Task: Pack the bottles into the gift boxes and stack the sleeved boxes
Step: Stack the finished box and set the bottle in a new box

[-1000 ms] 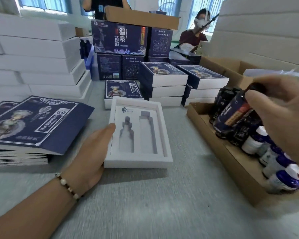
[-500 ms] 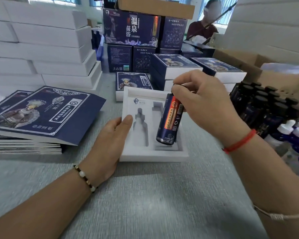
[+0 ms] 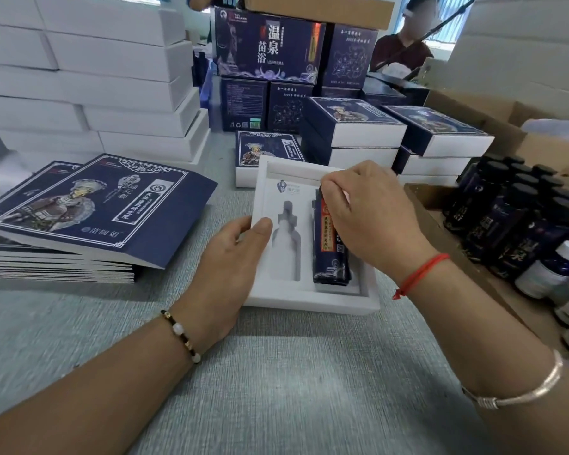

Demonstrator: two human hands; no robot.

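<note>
Down goes the dark-blue bottle into the white gift box, right slot, right hand pinching its cap; left hand grips the box's nine-o'clock edge. Next: a dropper bottle from three o'clock.

Bright daylight from rear windows; soft shadows, edges blurred/warped.
</note>
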